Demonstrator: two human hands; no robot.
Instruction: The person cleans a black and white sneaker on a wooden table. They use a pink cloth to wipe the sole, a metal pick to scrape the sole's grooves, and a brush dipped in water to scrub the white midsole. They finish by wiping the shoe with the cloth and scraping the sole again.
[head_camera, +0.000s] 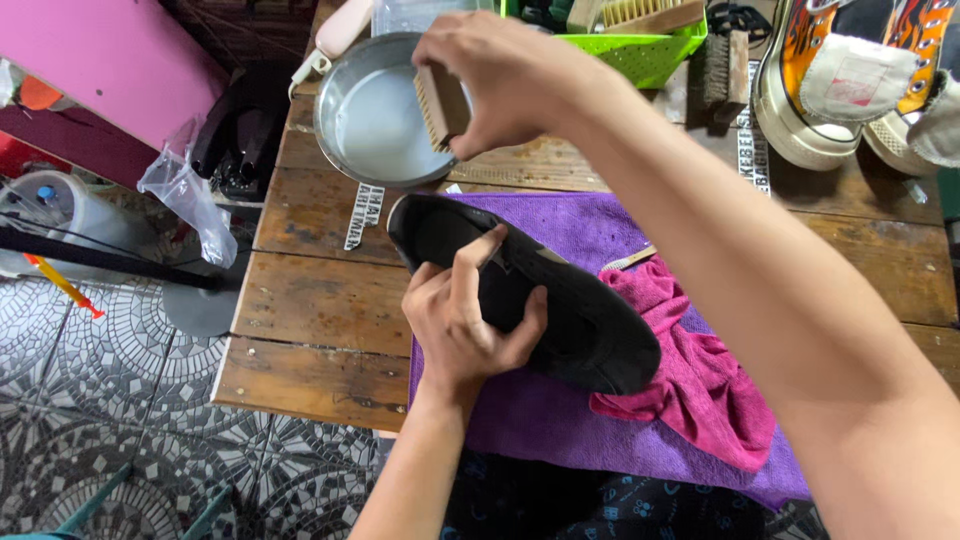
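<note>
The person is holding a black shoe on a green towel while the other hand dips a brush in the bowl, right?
Almost. The towel under the black shoe is purple, not green, as the head view shows. The left hand does hold the shoe, and the right hand holds the brush over the metal bowl.

shoe (560, 310) on towel (560, 420) on table (320, 330); behind shoe, bowl (350, 95); right of shoe, crumpled cloth (700, 390); far behind-right of shoe, basket (650, 50) and sneakers (810, 110).
</note>
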